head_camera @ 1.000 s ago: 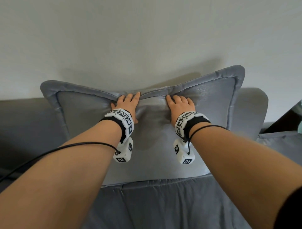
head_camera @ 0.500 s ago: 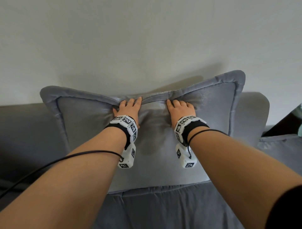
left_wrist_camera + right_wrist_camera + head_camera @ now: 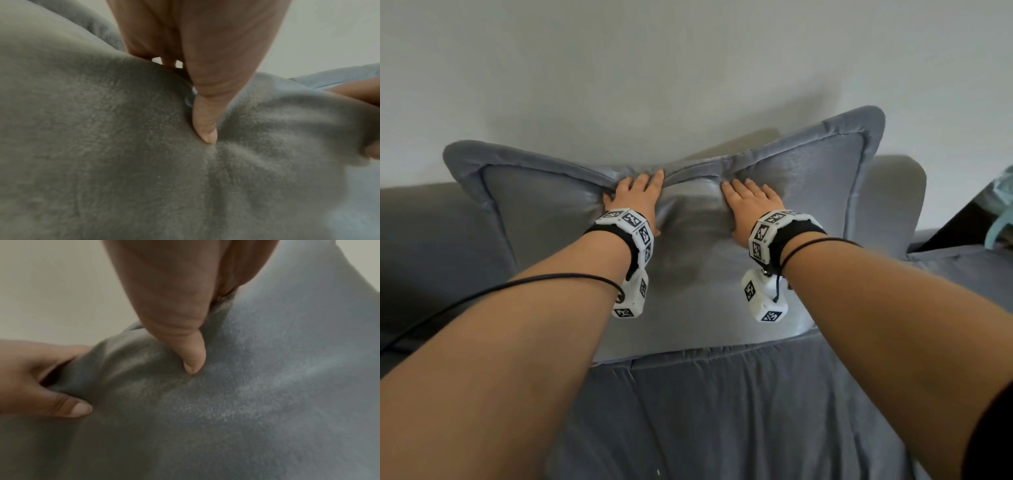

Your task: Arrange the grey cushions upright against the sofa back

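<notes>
A large grey cushion (image 3: 695, 308) with a piped border stands upright on the sofa seat (image 3: 722, 411), leaning on the sofa back (image 3: 431, 240) and the wall. Its top edge is dented down in the middle, and both top corners stick up. My left hand (image 3: 640, 195) and right hand (image 3: 750, 202) hold that dented edge side by side. In the left wrist view the left thumb (image 3: 205, 129) digs into the cushion front (image 3: 102, 146), with the fingers reaching over the top. The right thumb (image 3: 193, 360) presses in the same way on the cushion (image 3: 267, 402).
A pale wall rises right behind the sofa. At the right lies another grey cushion-like piece (image 3: 962, 270) with a teal cloth (image 3: 1000, 222) beyond it. A black cable (image 3: 482, 294) runs from my left wrist off to the left.
Both hands stay on the cushion's dented top edge. The cushion and the hands sit a little lower in the head view. The grip looks the same.
</notes>
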Demonstrator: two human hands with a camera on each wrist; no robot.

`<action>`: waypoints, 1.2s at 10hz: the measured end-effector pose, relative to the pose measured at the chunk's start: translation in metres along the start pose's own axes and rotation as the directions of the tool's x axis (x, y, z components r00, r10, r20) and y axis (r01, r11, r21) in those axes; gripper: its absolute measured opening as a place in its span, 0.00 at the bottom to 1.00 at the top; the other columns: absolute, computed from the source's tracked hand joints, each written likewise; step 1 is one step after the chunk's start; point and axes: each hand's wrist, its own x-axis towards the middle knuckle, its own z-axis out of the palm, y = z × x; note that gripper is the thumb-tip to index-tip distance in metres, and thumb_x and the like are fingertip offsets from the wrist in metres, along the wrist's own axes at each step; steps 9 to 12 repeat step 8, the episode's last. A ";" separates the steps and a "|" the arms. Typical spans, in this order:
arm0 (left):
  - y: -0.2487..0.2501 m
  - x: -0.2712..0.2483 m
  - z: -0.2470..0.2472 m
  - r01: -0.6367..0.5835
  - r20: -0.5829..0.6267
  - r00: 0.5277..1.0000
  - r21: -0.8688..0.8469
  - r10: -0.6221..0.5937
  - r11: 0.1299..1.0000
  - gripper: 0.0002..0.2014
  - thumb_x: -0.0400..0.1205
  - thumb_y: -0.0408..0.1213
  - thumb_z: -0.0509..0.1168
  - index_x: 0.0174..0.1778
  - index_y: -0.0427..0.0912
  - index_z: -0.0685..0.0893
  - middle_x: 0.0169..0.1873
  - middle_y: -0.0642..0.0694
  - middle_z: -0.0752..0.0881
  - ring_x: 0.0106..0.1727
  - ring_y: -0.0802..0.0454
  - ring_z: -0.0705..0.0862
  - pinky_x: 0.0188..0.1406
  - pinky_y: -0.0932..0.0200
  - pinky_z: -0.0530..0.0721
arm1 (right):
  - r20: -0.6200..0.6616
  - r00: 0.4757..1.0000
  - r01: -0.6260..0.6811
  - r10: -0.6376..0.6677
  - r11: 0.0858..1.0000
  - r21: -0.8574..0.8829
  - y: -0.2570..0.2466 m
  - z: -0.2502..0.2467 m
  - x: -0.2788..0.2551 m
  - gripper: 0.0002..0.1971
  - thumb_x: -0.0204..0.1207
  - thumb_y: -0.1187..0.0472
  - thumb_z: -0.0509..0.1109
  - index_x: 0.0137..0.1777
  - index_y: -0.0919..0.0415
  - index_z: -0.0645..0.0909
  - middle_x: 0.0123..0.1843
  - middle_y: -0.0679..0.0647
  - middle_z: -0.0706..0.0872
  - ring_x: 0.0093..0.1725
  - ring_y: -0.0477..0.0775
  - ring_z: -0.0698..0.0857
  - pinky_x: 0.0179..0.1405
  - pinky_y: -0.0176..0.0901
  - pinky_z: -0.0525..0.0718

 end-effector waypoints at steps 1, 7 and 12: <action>0.007 -0.023 -0.001 -0.001 -0.014 1.000 0.009 0.002 1.000 0.56 0.72 0.48 0.76 0.85 0.54 0.40 0.85 0.50 0.50 0.85 0.41 0.51 0.79 0.28 0.59 | 0.043 0.999 -0.002 0.000 0.999 0.038 0.005 -0.005 -0.019 0.46 0.75 0.60 0.68 0.85 0.51 0.41 0.88 0.49 0.46 0.87 0.54 0.46 0.84 0.54 0.45; 0.205 -0.138 -0.032 -0.021 0.049 0.999 0.036 0.019 0.999 0.51 0.77 0.54 0.70 0.84 0.60 0.36 0.85 0.56 0.35 0.86 0.42 0.35 0.78 0.22 0.44 | -0.061 0.997 -0.029 0.045 0.968 0.249 0.131 -0.035 -0.168 0.46 0.77 0.58 0.68 0.85 0.50 0.39 0.88 0.46 0.43 0.87 0.55 0.42 0.84 0.56 0.46; 0.251 -0.157 -0.033 -0.032 0.027 0.999 0.035 0.031 0.999 0.50 0.78 0.53 0.69 0.84 0.59 0.37 0.85 0.56 0.36 0.86 0.42 0.36 0.78 0.22 0.43 | -0.088 0.995 -0.026 0.053 0.960 0.279 0.168 -0.035 -0.200 0.46 0.77 0.56 0.68 0.85 0.50 0.39 0.88 0.46 0.44 0.87 0.55 0.43 0.85 0.57 0.47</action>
